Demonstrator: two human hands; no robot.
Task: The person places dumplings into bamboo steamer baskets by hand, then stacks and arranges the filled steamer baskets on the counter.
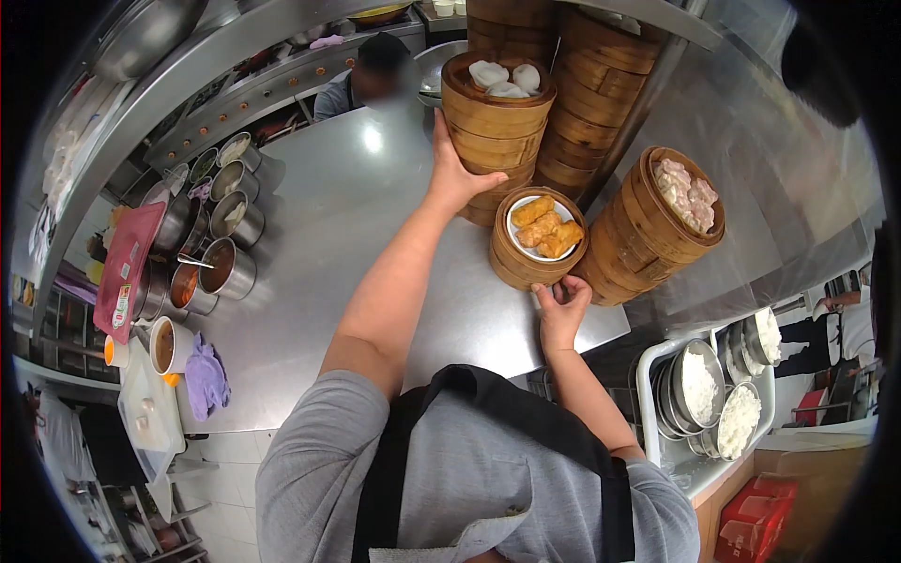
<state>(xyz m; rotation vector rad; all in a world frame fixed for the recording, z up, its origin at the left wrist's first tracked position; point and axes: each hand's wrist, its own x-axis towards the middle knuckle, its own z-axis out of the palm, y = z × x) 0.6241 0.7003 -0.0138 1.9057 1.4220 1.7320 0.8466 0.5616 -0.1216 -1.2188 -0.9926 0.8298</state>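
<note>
My left hand (460, 176) is pressed around the near left side of a tall stack of bamboo steamers (497, 127). Its thumb lies across the front, and some fingers are hidden behind. White dumplings (507, 80) fill the top steamer. Just in front stands a shorter bamboo steamer (526, 270), with a white plate of golden-brown rolls (544, 228) in it. My right hand (563, 314) grips the near lower edge of that steamer, fingers bent against its side. Close by on the right leans another steamer stack (624, 239), topped with pale pink-white dumplings (688, 195).
More steamer stacks (601, 89) rise at the back. Metal pots of sauce (228, 267), a pink lid (129, 267) and a purple cloth (206, 377) line the table's left end. A white tub (648, 394) holding bowls of rice is at right. Another person (338, 97) is beyond the table.
</note>
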